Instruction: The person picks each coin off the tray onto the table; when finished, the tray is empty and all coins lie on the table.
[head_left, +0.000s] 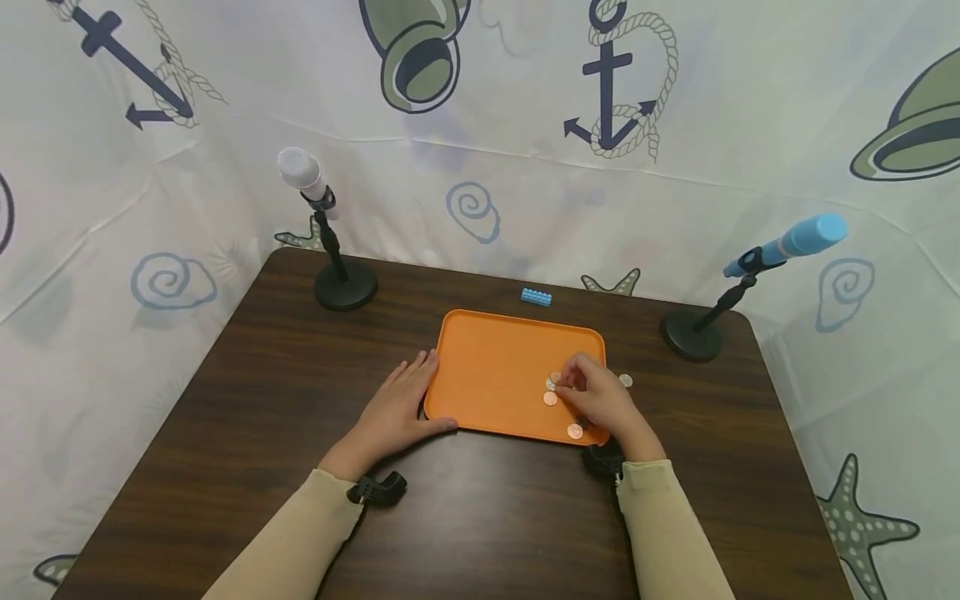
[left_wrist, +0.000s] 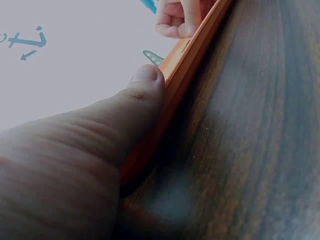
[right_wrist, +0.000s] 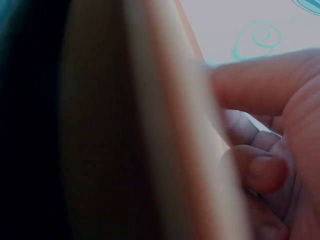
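An orange tray [head_left: 495,367] lies on the dark table with several small round coins near its right end. My left hand [head_left: 401,408] rests at the tray's left front corner, fingers spread along the left side and thumb [left_wrist: 145,80] against the front rim. Over the right part of the tray, my right hand [head_left: 597,396] has curled fingers and pinches a coin [head_left: 551,384] at the tips of thumb and forefinger. Another coin [head_left: 551,399] lies just in front of those fingertips, and one more coin [head_left: 575,431] by the front rim. In the right wrist view the blurred rim hides the thumb tip.
A coin [head_left: 626,380] lies on the table just right of the tray. Behind the tray is a blue toy brick [head_left: 536,297]. A white microphone [head_left: 302,171] on a stand is at the back left, a blue microphone [head_left: 806,236] on a stand at the back right.
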